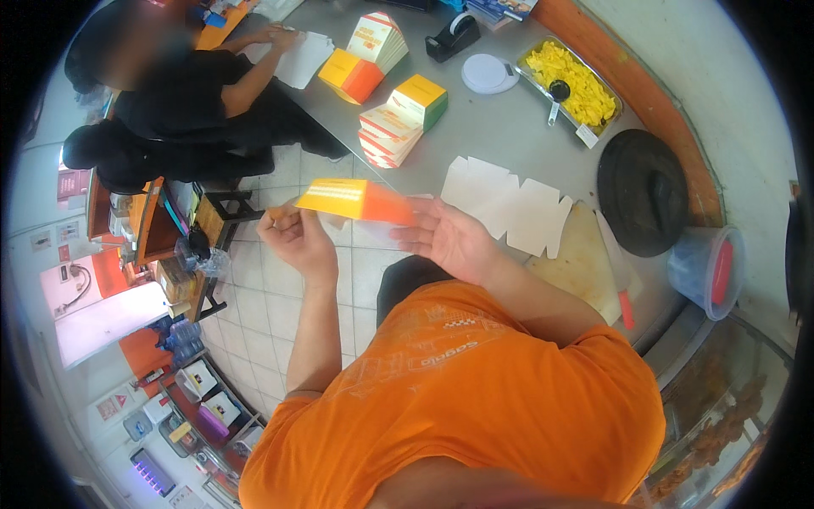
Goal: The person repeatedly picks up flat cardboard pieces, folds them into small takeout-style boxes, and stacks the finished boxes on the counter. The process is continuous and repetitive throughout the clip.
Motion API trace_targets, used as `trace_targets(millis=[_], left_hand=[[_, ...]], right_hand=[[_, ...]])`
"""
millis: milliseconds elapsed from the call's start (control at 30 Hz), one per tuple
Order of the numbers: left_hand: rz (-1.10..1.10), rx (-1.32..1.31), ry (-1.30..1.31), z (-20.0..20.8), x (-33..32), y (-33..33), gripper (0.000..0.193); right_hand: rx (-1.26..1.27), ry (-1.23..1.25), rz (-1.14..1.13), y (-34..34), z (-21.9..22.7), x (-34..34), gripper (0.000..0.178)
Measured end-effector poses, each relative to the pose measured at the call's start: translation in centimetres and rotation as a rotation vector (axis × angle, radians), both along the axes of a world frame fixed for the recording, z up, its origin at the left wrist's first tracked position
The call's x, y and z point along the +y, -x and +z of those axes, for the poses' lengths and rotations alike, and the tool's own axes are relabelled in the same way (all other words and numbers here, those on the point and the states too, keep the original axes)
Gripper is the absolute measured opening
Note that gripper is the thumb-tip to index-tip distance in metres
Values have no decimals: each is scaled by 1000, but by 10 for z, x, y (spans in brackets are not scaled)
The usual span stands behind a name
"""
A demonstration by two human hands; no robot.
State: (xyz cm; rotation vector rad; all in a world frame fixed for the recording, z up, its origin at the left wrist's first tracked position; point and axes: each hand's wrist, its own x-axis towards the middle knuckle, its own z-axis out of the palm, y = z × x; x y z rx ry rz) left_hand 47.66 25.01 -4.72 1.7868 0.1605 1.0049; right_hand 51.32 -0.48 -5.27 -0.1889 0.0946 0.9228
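Above the floor beside the counter, a yellow and orange cardboard food box is held between my two hands. My left hand pinches its left end, fingers curled and thumb near the yellow edge. At the orange end, my right hand has its fingers and thumb around the side, slightly blurred. A flat, unfolded white box blank with notched edges lies on the counter near my right hand. Farther off stand two nested stacks of the same boxes, one stack behind the other stack.
On the grey counter are a tape dispenser, a round white scale, a metal tray of yellow food, a black lid, a cutting board with a knife and a plastic tub. A co-worker handles white card at far left.
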Motion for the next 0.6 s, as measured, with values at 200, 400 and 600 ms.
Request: trace_targets(millis=[200,400,600], left_hand=[[-152,429,-591,7,-52,-6,53],[-438,369,-857,14,-116,3,45],[-509,461,-720,5,-120,-2,25]], right_hand=[[-15,459,-277,-19,-40,-16,31],[-412,995,-243,-26,-62,-27,28],[-426,761,-184,-14,-59,-24,29]])
